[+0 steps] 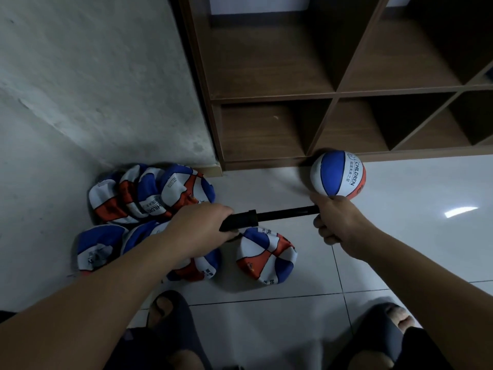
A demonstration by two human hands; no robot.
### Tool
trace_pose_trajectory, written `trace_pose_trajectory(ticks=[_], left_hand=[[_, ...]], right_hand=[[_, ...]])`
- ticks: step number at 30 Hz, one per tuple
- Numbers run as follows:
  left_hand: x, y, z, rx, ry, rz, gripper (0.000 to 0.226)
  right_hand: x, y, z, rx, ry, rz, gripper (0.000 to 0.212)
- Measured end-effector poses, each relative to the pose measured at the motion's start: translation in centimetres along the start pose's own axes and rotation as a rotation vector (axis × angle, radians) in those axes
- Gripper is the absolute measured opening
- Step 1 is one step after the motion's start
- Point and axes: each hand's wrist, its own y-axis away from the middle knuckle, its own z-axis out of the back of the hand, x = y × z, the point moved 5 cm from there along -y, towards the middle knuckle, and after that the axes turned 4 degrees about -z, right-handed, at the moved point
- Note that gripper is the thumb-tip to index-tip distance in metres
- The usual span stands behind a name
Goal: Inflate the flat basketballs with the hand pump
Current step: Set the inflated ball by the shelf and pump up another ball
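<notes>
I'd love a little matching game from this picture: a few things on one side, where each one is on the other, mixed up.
Things:
1. round ball
2. hand pump
3. flat balls
4. shelf unit

Places:
A. heaped on the floor by the wall
B. held between both hands
C. standing against the wall, compartments bare
D. just beyond the right hand

Pairs: 1-D, 2-B, 3-A, 4-C

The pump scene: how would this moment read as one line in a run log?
left hand: grips pump barrel | right hand: holds pump's other end | inflated ball: round, by right hand | flat balls: piled on floor
</notes>
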Motion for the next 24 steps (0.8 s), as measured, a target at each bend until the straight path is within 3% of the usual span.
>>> trace_pose_trajectory(ticks=[4,11,18,24], left_hand=[[-1.1,-1.3,0.7,-0.020,0.016,-0.019,0.032],[-3.7,-1.9,0.8,-0.044,0.055,-0.105,0.016],[-4.4,-1.8,0.9,-0.028,-0.029,-0.134,0.016],[-3.9,-1.9,0.5,-0.002,-0.155,-0.135,0.019]], right_hand=[[1.8,1.4,-1.7,-0.237,-0.002,0.235,0.019],[1.9,3.0,-5.4,-0.170,-0.011,0.325,0.044],[0.7,3.3,-6.5,-0.029,0.001,0.240,0.054],[-1.5,2.1,-4.6,0.099,0.078,-0.024,0.053]])
